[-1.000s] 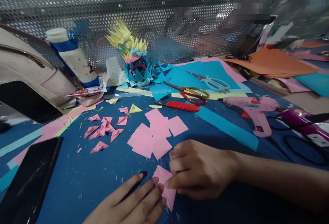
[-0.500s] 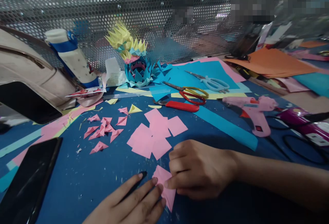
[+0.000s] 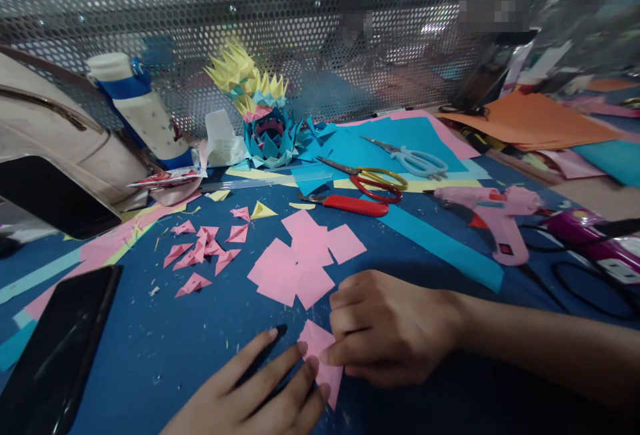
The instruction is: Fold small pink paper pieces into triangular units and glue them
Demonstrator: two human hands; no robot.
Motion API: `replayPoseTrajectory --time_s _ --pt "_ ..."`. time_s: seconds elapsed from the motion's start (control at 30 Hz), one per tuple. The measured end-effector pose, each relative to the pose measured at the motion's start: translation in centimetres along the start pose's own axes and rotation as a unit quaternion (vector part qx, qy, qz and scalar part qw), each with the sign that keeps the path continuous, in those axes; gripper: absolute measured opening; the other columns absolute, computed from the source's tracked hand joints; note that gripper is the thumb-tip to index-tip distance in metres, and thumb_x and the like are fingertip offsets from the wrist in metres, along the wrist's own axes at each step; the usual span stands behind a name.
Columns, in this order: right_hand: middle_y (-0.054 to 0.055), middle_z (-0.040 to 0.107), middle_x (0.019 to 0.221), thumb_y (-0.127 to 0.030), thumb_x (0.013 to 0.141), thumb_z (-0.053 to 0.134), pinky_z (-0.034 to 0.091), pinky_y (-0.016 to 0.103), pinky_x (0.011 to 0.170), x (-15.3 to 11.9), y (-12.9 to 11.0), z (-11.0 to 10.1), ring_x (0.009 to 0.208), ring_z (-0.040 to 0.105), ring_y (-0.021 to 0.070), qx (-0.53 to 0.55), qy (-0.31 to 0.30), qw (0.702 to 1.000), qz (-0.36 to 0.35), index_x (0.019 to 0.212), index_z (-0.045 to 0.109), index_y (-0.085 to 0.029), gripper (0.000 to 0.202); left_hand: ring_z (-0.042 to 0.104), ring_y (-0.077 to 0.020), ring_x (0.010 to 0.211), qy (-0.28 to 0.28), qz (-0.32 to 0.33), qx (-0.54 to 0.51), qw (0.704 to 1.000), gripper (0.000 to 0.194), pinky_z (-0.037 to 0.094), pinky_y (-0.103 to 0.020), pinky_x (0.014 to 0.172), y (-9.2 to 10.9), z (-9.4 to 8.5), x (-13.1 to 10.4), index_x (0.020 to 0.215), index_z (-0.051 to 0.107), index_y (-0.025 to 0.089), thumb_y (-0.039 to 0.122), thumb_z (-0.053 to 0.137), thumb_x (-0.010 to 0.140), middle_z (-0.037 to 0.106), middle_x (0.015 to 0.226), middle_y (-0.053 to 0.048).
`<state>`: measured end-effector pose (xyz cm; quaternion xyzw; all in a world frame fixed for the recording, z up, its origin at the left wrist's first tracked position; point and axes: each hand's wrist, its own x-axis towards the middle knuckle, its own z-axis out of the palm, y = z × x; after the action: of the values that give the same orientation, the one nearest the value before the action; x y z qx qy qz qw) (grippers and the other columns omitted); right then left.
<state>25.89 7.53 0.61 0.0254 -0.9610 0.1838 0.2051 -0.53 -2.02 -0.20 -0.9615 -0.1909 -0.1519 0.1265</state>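
A folded pink paper (image 3: 316, 345) lies on the blue table at the bottom centre. My left hand (image 3: 265, 388) has its fingers spread, with the fingertips resting on the paper's left edge. On its right side my right hand (image 3: 385, 328) is closed, thumb and curled fingers pressed on the paper's edge. Just beyond are flat pink paper squares (image 3: 283, 268), overlapping, with one square (image 3: 347, 244) at their right. To the left sit several small folded pink pieces (image 3: 194, 284).
Beyond the squares lie a red-handled cutter (image 3: 355, 206), red and yellow scissors (image 3: 380, 182) and light blue scissors (image 3: 420, 162). A pink glue gun (image 3: 507, 222) is at the right. Phones (image 3: 57, 355), a bottle (image 3: 145, 115) and a folded-paper model (image 3: 270, 135) stand or lie farther left.
The fingers of my left hand have shifted slightly to the right over the pink paper. My right hand stays almost the same.
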Motion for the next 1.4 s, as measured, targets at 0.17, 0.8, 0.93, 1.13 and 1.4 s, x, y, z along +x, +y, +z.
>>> replayPoseTrajectory --time_s 0.17,0.8,0.93,1.13,1.4 --pt "0.004 0.063 0.077 -0.023 0.104 0.042 0.044 0.032 0.064 0.02 0.03 0.02 0.069 0.056 0.0174 -0.002 0.001 1.000 -0.005 0.105 0.068 -0.013 0.028 0.061 -0.0148 0.123 -0.008 0.008 -0.007 1.000 0.042 0.002 -0.050 0.129 -0.40 -0.29 0.06 0.132 0.067 0.027 0.020 0.030 0.114 0.069 0.128 0.006" --pt "0.002 0.062 0.080 -0.028 0.104 0.046 0.038 0.033 0.061 0.33 -0.26 0.43 0.068 0.053 0.0172 0.034 -0.024 0.999 -0.008 0.113 0.067 -0.016 0.026 0.064 -0.0149 0.119 0.017 -0.018 -0.030 0.999 0.035 0.005 -0.051 0.128 0.05 0.03 -0.08 0.131 0.067 0.027 0.029 0.037 0.113 0.073 0.118 0.002" --pt "0.002 0.062 0.083 -0.028 0.100 0.054 0.038 0.033 0.062 0.30 -0.31 0.32 0.070 0.054 0.0172 0.017 -0.055 0.998 -0.008 0.115 0.067 -0.017 0.022 0.065 -0.0157 0.119 0.023 -0.020 -0.033 0.999 0.035 0.006 -0.050 0.129 0.06 -0.10 -0.06 0.129 0.068 0.025 0.029 0.036 0.113 0.073 0.117 0.001" --pt "0.001 0.062 0.084 -0.029 0.099 0.057 0.038 0.033 0.064 0.37 -0.50 0.07 0.072 0.055 0.0167 0.010 -0.076 0.997 -0.004 0.117 0.067 -0.018 0.023 0.065 -0.0157 0.119 0.013 -0.013 -0.026 1.000 0.034 0.006 -0.050 0.128 -0.03 -0.06 0.10 0.130 0.066 0.025 0.025 0.038 0.112 0.073 0.118 0.001" --pt "0.000 0.063 0.084 -0.028 0.098 0.059 0.036 0.033 0.063 0.55 -0.70 -0.05 0.071 0.054 0.0168 0.003 -0.083 0.997 0.004 0.117 0.067 -0.019 0.023 0.065 -0.0164 0.121 0.016 -0.012 -0.029 0.999 0.032 0.010 -0.049 0.129 0.04 -0.09 0.06 0.130 0.066 0.024 0.029 0.040 0.112 0.073 0.119 0.000"
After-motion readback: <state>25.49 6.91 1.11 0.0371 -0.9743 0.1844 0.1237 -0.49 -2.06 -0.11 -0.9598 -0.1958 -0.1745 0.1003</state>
